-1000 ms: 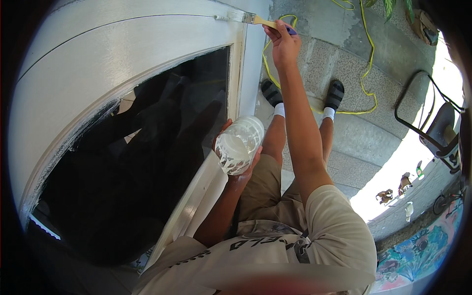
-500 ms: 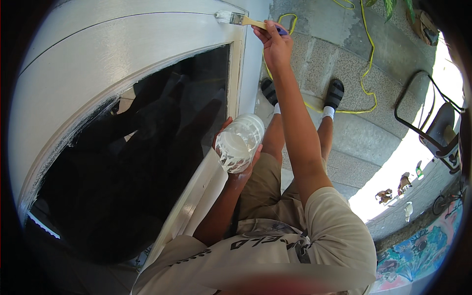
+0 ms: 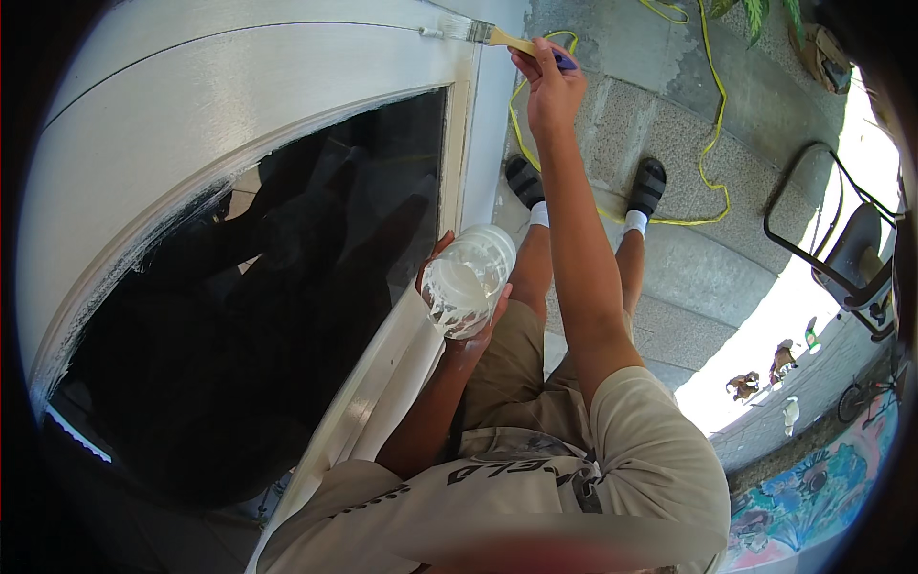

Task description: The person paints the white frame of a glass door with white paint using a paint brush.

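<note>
A paintbrush (image 3: 509,42) with a pale wooden handle and a dark blue end is pinched in my right hand (image 3: 555,91). Its white-coated bristles touch the white-painted panel (image 3: 287,67) near that panel's right edge, beside a small white paint blob. My left hand (image 3: 493,316) wraps round a clear plastic jar (image 3: 470,277), tilted and smeared inside with white paint. Left of the jar lies a dark glass pane (image 3: 316,249), set in a white frame with rough paint along its curved border. The fingers behind the jar are partly hidden.
A yellow cord (image 3: 719,124) winds over the paved floor (image 3: 703,277) around my feet. To the right stands a black metal-framed chair (image 3: 851,249). Green leaves (image 3: 757,19) hang at the top, near a brown bag-like object (image 3: 820,57). A painted mural (image 3: 813,488) is at lower right.
My right hand and the paintbrush have shifted right, drawing the bristles toward the panel's edge. The left hand still holds the jar, nearly in the same place.
</note>
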`<action>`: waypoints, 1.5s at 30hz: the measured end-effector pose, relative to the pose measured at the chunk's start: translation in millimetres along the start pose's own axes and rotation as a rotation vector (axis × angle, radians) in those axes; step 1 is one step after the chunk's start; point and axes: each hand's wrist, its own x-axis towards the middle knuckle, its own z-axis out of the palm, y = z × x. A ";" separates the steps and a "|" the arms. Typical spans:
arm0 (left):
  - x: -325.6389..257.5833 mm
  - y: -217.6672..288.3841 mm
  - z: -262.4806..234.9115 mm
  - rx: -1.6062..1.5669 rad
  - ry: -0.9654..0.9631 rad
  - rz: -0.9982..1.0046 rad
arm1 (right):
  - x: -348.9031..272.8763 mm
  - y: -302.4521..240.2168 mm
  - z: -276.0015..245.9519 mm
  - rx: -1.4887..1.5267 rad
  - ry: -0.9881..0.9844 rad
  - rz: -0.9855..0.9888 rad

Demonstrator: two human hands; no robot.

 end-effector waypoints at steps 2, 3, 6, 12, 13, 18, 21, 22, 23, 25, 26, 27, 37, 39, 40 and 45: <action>1.1 -1.6 -3.3 0.140 -0.015 0.063 | -5.7 -5.7 9.5 0.287 -0.131 0.102; 0.8 -2.0 -2.5 0.137 -0.017 0.062 | -5.7 -3.9 10.1 0.285 -0.129 0.100; 0.0 -2.8 -0.1 0.058 0.002 0.032 | -1.5 -0.2 9.0 0.112 -0.109 0.056; -1.9 0.9 -1.8 0.063 0.001 0.016 | -29.2 -50.9 37.1 -0.132 -0.046 -0.216; -2.2 1.8 -1.9 0.053 0.007 0.013 | -37.7 -59.0 48.9 -0.165 -0.114 -0.270; -0.5 0.1 2.0 0.057 0.031 0.058 | -28.6 -58.6 49.3 -0.727 -0.178 -0.586; 0.3 1.6 0.2 0.067 -0.004 0.049 | -32.9 -57.8 53.0 -0.449 -0.104 -0.482; -0.1 1.4 -0.4 0.067 0.005 0.050 | -38.2 -56.6 57.9 -0.447 -0.106 -0.476; -0.7 1.1 -1.7 0.068 0.014 0.051 | -43.8 -53.9 63.9 -0.407 -0.146 -0.415; -2.3 -0.7 -2.2 0.064 0.017 0.039 | -40.1 -50.0 59.9 -0.372 -0.184 -0.363; -2.8 -1.3 -0.4 0.057 0.018 0.030 | -26.2 -41.0 45.2 -0.396 -0.125 -0.350; -2.1 -0.4 0.3 0.056 0.014 0.029 | -14.2 -32.2 31.7 -0.418 -0.064 -0.331; 3.3 6.0 4.4 0.093 0.004 0.027 | -3.1 24.3 -10.4 0.002 0.074 0.072; 2.8 5.7 4.4 0.050 0.027 0.014 | -2.2 19.9 -16.0 0.139 0.026 0.108; 1.4 4.7 1.6 0.096 0.009 0.008 | -5.2 16.4 -15.0 0.274 -0.022 0.146; -1.1 6.7 2.6 0.066 -0.009 0.009 | -12.0 21.1 3.2 0.221 -0.041 0.153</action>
